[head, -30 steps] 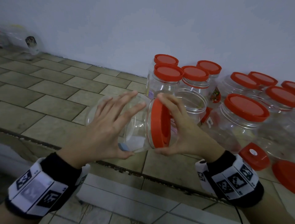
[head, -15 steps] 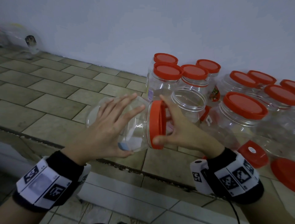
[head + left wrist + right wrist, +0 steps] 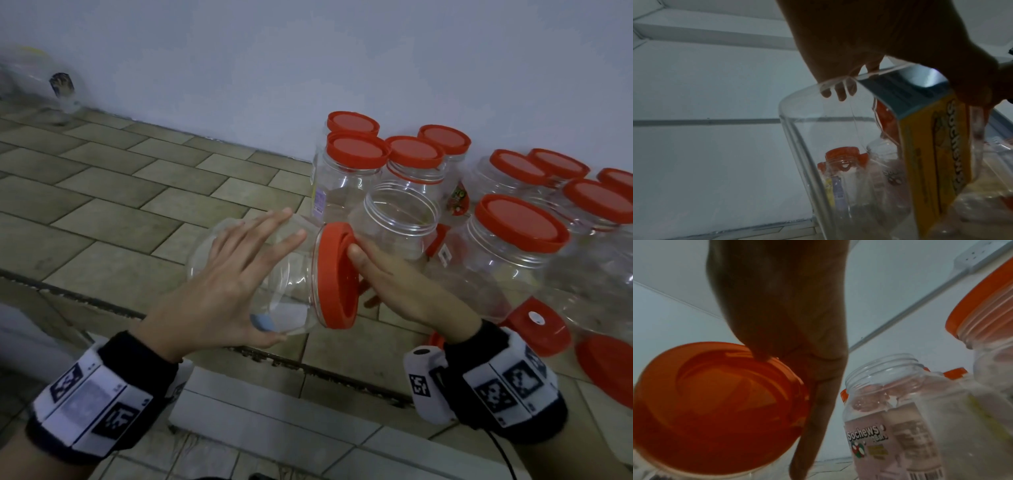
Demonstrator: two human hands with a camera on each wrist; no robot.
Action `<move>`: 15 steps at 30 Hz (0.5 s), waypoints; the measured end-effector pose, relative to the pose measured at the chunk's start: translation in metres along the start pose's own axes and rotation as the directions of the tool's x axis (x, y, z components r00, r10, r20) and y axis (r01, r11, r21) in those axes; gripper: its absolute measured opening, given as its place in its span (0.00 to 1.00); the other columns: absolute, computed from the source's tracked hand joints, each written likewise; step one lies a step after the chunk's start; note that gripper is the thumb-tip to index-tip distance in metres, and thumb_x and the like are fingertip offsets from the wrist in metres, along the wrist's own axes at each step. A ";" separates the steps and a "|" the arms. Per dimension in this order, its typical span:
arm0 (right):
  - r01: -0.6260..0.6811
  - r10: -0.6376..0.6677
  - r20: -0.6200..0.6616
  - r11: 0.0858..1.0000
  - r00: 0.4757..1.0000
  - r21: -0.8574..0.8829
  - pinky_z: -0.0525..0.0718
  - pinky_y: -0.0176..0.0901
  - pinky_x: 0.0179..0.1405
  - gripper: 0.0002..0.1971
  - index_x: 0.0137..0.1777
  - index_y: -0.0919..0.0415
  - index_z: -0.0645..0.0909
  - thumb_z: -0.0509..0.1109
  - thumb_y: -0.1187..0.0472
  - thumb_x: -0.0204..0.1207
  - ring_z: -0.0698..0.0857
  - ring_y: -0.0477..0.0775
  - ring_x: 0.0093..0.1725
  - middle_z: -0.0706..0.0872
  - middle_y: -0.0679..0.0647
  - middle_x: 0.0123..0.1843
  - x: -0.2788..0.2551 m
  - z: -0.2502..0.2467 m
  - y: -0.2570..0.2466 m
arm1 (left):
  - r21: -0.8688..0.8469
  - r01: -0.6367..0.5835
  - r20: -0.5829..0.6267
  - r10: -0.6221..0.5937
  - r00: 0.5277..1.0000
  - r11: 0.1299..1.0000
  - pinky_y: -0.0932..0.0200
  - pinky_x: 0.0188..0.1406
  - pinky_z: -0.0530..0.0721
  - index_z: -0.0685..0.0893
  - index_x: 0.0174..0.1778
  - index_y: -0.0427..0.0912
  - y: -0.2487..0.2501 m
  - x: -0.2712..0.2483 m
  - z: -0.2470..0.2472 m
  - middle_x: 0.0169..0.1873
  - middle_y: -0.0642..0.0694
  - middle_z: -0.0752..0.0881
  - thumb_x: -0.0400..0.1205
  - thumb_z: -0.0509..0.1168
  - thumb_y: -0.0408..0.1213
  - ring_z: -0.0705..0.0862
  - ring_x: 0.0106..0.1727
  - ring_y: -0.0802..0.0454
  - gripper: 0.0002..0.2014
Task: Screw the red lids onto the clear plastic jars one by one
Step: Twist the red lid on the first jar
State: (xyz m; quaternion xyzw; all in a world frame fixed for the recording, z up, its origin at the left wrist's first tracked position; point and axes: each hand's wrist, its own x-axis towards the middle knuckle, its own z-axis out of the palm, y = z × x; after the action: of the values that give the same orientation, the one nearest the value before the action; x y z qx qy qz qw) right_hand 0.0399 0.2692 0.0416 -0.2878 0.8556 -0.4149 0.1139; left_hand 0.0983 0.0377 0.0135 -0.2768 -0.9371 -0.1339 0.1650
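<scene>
R hand (image 3: 404, 291): fingers, curled round the red lid (image 3: 334, 274) a sec ago, are straightening flat vs its face, no grip – prob. resetting for another twist. L hand (image 3: 226, 284) fingers are clamping the clear jar (image 3: 291, 291), lid sitting on its mouth just past L fingertips.

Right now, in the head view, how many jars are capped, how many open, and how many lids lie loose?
Standing clear plastic jars with red lids on: 9
Held clear plastic jar with red lid: 1
Standing open clear plastic jar: 1
Loose red lids on the tiles: 2
Total, blurred bits aside: 13
</scene>
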 end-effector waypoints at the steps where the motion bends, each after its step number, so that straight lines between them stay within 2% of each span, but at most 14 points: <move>1: 0.018 -0.018 -0.002 0.999 1.000 0.030 0.77 0.27 0.60 0.23 0.67 0.37 0.61 0.50 0.34 0.73 0.78 0.33 0.58 0.75 0.39 0.64 -0.002 -0.002 0.001 | -0.005 0.003 -0.003 -0.003 1.000 1.000 0.58 0.79 0.36 0.49 0.82 0.49 0.001 0.000 0.000 0.81 0.43 0.50 0.63 0.67 0.65 0.51 0.82 0.45 0.54; 2: 0.053 -0.053 0.016 0.998 0.998 0.046 0.71 0.26 0.66 0.31 0.73 0.38 0.57 0.51 0.30 0.70 0.72 0.30 0.67 0.69 0.38 0.72 -0.003 -0.005 0.003 | -0.011 0.008 -0.012 -0.008 1.000 1.000 0.59 0.79 0.35 0.50 0.81 0.49 0.001 0.001 -0.001 0.81 0.43 0.50 0.63 0.67 0.65 0.51 0.82 0.46 0.54; 3: 0.100 -0.100 0.045 0.995 0.994 0.020 0.63 0.24 0.71 0.41 0.79 0.40 0.49 0.55 0.28 0.68 0.61 0.31 0.76 0.58 0.35 0.79 -0.006 -0.009 0.004 | -0.017 0.013 -0.025 -0.013 1.000 1.000 0.60 0.79 0.36 0.51 0.81 0.49 0.002 0.001 -0.002 0.81 0.43 0.51 0.63 0.67 0.65 0.52 0.81 0.46 0.54; 4: 0.156 -0.154 0.078 0.987 0.985 -0.024 0.58 0.22 0.72 0.48 0.79 0.37 0.41 0.63 0.29 0.65 0.51 0.32 0.79 0.46 0.29 0.79 -0.008 -0.011 0.002 | -0.022 0.013 -0.040 -0.014 0.999 1.000 0.60 0.79 0.37 0.51 0.81 0.48 0.002 0.002 -0.003 0.81 0.43 0.52 0.63 0.67 0.65 0.53 0.81 0.46 0.54; 5: 0.209 -0.200 0.118 0.976 0.973 -0.068 0.56 0.19 0.71 0.53 0.78 0.32 0.37 0.71 0.33 0.62 0.47 0.33 0.80 0.40 0.25 0.77 -0.010 -0.012 0.001 | -0.026 0.011 -0.052 -0.012 0.999 1.000 0.60 0.79 0.38 0.52 0.81 0.48 0.002 0.003 -0.004 0.81 0.43 0.52 0.62 0.68 0.64 0.53 0.81 0.46 0.54; 6: 0.245 -0.228 0.147 0.963 0.962 -0.110 0.57 0.19 0.71 0.56 0.76 0.30 0.36 0.76 0.39 0.60 0.47 0.34 0.80 0.40 0.25 0.77 -0.011 -0.013 0.000 | -0.027 0.008 -0.060 -0.010 0.998 1.000 0.59 0.79 0.38 0.52 0.81 0.48 0.002 0.004 -0.005 0.81 0.43 0.52 0.62 0.68 0.64 0.53 0.81 0.46 0.54; 8: 0.230 -0.217 0.104 0.964 0.971 -0.130 0.66 0.33 0.74 0.58 0.77 0.31 0.40 0.81 0.44 0.56 0.56 0.40 0.79 0.48 0.33 0.77 -0.010 -0.008 -0.002 | -0.005 0.004 -0.058 -0.004 0.998 1.000 0.58 0.79 0.38 0.52 0.81 0.48 0.001 0.005 -0.004 0.81 0.43 0.52 0.61 0.70 0.64 0.53 0.81 0.45 0.55; 10: 0.098 -0.098 0.003 0.995 0.995 -0.015 0.76 0.50 0.70 0.57 0.78 0.35 0.48 0.81 0.38 0.53 0.66 0.46 0.75 0.58 0.42 0.77 -0.008 0.001 -0.006 | 0.024 0.004 -0.040 -0.003 0.999 1.000 0.55 0.80 0.39 0.52 0.81 0.48 0.000 0.004 -0.002 0.81 0.43 0.51 0.60 0.73 0.62 0.52 0.81 0.44 0.56; 11: 0.004 -0.002 -0.021 0.997 1.000 0.083 0.82 0.53 0.63 0.53 0.78 0.36 0.52 0.77 0.34 0.54 0.70 0.48 0.73 0.63 0.43 0.76 -0.007 0.006 -0.007 | 0.029 0.007 -0.029 -0.007 1.000 1.000 0.54 0.80 0.39 0.52 0.81 0.49 0.000 0.003 0.000 0.81 0.43 0.51 0.60 0.73 0.61 0.52 0.82 0.44 0.56; 13: -0.165 0.162 0.028 0.964 0.986 0.210 0.89 0.50 0.46 0.45 0.76 0.35 0.56 0.67 0.30 0.58 0.77 0.52 0.67 0.71 0.43 0.72 -0.007 0.008 -0.007 | 0.032 0.007 -0.015 -0.006 1.000 0.999 0.49 0.80 0.43 0.51 0.81 0.51 0.001 0.002 0.001 0.81 0.44 0.50 0.60 0.73 0.61 0.51 0.82 0.44 0.56; 14: -0.158 0.146 0.071 0.965 0.987 0.211 0.89 0.45 0.44 0.41 0.75 0.33 0.56 0.63 0.30 0.60 0.77 0.52 0.67 0.72 0.41 0.70 -0.008 0.006 -0.006 | 0.035 0.002 -0.015 -0.001 1.000 0.999 0.44 0.79 0.46 0.50 0.81 0.52 0.002 0.002 0.002 0.81 0.44 0.50 0.60 0.73 0.61 0.51 0.82 0.44 0.56; 15: -0.128 0.112 0.091 0.973 0.990 0.191 0.87 0.40 0.49 0.39 0.74 0.30 0.54 0.63 0.31 0.62 0.74 0.51 0.71 0.71 0.39 0.71 -0.009 0.002 -0.005 | 0.033 -0.001 -0.014 0.001 1.000 0.999 0.41 0.77 0.49 0.50 0.81 0.52 0.002 0.002 0.002 0.81 0.45 0.50 0.60 0.73 0.61 0.50 0.82 0.45 0.57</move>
State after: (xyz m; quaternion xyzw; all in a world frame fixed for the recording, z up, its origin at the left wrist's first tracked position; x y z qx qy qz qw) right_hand 0.0500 0.2705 0.0434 -0.2391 0.8211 -0.4779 0.2006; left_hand 0.0975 0.0412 0.0127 -0.2736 -0.9379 -0.1205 0.1762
